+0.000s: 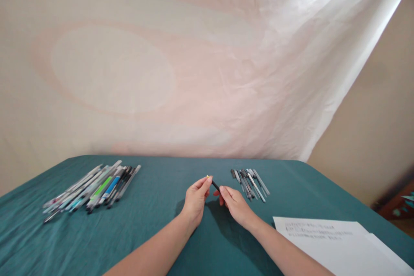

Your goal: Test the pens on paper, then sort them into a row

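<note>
Both my hands meet above the middle of the teal tablecloth. My left hand pinches the upper end of a thin dark pen part, where a small yellowish tip shows. My right hand grips its lower end with closed fingers. A row of several pens lies to the left. A smaller group of grey and black pens lies just right of my right hand.
White sheets of paper with printed lines lie at the table's right front corner. A pale cloth hangs behind the table. A beige wall and a dark piece of furniture are at the right.
</note>
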Available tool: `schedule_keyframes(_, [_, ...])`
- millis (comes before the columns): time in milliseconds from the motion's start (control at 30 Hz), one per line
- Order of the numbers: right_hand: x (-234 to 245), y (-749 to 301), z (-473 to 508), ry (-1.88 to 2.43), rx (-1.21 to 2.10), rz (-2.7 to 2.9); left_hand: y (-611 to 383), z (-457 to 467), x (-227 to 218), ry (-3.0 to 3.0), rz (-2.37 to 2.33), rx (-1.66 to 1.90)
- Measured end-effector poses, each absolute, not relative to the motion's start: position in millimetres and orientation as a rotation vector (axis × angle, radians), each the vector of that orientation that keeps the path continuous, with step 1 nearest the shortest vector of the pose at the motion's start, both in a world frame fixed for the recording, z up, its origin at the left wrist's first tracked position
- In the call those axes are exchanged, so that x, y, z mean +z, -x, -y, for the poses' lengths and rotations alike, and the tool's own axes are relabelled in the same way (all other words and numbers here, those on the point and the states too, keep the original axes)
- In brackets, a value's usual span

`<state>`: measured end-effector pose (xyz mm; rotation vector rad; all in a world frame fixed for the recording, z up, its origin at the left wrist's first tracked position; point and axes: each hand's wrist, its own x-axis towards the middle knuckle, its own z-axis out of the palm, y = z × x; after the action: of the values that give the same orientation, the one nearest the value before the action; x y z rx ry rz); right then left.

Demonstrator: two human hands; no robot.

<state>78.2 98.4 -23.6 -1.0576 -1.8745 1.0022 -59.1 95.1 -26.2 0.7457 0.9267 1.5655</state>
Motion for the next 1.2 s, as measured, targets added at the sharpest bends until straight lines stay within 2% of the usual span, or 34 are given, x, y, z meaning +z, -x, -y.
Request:
schedule_keyframes(533, [-25.6, -77.5, -97.9, 1.084, 0.926, 1.850, 58.5, -94.7, -25.9, -0.746, -0.949, 1.575])
schedule_keyframes(733, [-29.9, -77.2, -98.2, 1.069, 1.063, 1.778, 60.7, -96.2, -22.3, -0.660, -0.919, 1.598])
schedule_keyframes(933, [-30.1, -76.3, -99.4, 1.097, 1.053, 1.751, 67.7, -97.9, -13.8, -0.561, -0.926, 1.740])
schedule_keyframes(1200, [-29.3, -77.9, -97.5, 1.054, 1.081, 1.744, 60.8, -93.5, -26.3, -0.790, -0.992, 1.542])
